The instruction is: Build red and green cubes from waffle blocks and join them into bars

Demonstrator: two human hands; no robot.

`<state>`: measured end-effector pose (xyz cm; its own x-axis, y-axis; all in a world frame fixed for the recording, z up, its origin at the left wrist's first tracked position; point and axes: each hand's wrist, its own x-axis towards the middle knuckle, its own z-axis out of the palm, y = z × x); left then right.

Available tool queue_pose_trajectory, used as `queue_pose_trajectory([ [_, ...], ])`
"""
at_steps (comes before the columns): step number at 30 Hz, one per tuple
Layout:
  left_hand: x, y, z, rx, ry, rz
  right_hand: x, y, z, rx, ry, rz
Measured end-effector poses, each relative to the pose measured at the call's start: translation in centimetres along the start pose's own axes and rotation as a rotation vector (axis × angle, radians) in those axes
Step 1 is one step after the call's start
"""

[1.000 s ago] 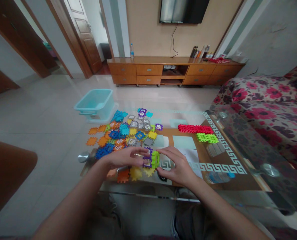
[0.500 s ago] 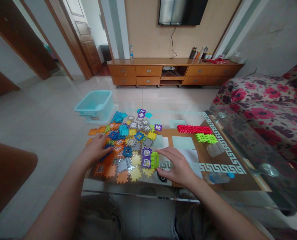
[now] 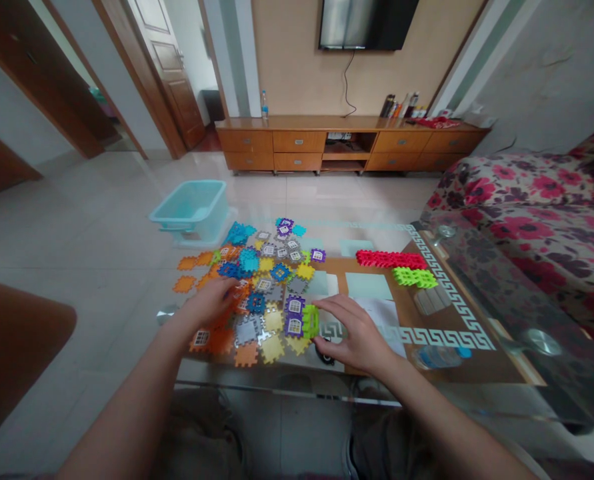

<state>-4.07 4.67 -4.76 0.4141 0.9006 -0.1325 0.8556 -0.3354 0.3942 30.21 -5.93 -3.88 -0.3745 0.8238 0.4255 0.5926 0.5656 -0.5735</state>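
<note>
Many colourful interlocking square tiles lie in a spread pile on a glass table (image 3: 277, 368). My left hand (image 3: 211, 300) is over the left of the pile, fingertips among orange tiles (image 3: 221, 340); its fingers are blurred and partly hidden. My right hand (image 3: 353, 330) grips a light-green tile piece (image 3: 310, 322) by its edges, thumb at the near edge and fingers at the far one. Directly left of that piece are two purple tiles (image 3: 294, 315) with white windows. A blue tile (image 3: 255, 303), grey tile (image 3: 248, 330) and pale yellow tile (image 3: 273, 348) lie between the hands.
A row of red tiles (image 3: 391, 259) and a row of green tiles (image 3: 415, 277) stand at the table's right. A turquoise bin (image 3: 191, 213) sits beyond the pile, left. A plastic bottle (image 3: 439, 357) shows near the right front. A floral sofa (image 3: 527, 193) is right.
My left hand has moved right and slightly nearer, farther over the tiles, uncovering an orange tile at the left edge. My right hand stays at the green piece.
</note>
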Motion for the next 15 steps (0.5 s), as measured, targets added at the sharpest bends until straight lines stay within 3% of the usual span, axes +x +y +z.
queue_pose_trajectory([
  [4, 0.0, -0.6, 0.1, 0.045, 0.042, 0.006, 0.0, 0.1, 0.1, 0.006, -0.005, 0.0],
  [10, 0.4, -0.6, 0.6, 0.034, -0.012, 0.036, 0.0, 0.0, 0.1, 0.009, -0.016, 0.013],
  [15, 0.8, -0.4, -0.6, 0.084, 0.092, -0.049, 0.0, -0.2, 0.0, 0.014, -0.01, 0.009],
])
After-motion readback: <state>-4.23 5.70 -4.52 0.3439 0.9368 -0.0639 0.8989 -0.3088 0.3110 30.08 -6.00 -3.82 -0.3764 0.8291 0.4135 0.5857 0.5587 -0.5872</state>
